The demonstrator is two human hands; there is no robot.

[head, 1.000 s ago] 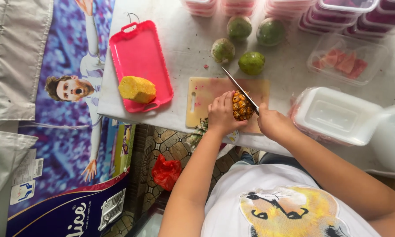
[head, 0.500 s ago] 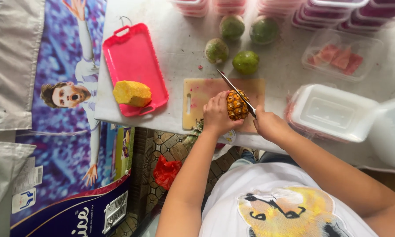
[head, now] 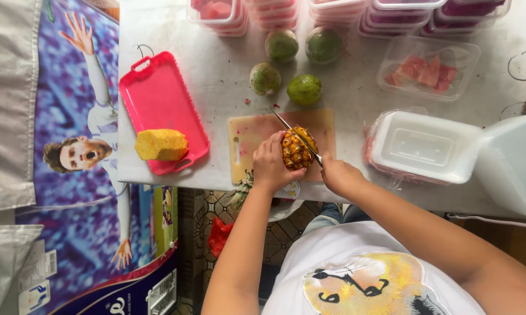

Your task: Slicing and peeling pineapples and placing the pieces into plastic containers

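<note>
Left hand [head: 270, 163] grip: fingers curled around the pineapple [head: 298, 149], clamping it on its side on the board [head: 257, 131]. Right hand [head: 339, 175] grip: fist wrapped tight on the handle of the knife [head: 295, 132], blade laid diagonally across the top of the pineapple, tip pointing up-left toward the fruit. Pineapple sits at the board's near edge, skin on (leafy crown [head: 241, 191] pokes out past the tabletop [head: 216, 76] edge, below the left wrist).

Board is pale, stained pink, near the front edge of the white tabletop. Left of it: a pink tray [head: 158, 99] with a peeled pineapple [head: 161, 144] lying at its near end. Behind the board: four round green fruits [head: 304, 89], close together, none touching the board. Right of the board: a white foam box [head: 426, 146], lid open, beside a stack of the same. Behind that, a clear tub [head: 429, 67] holding pink fruit pieces. More stacked clear tubs [head: 274, 11] with red and purple contents along the far edge.

Off the tabletop, left: a big printed poster [head: 88, 146] showing a figure with arms spread. Red bag [head: 219, 236] on the tiled floor below.
</note>
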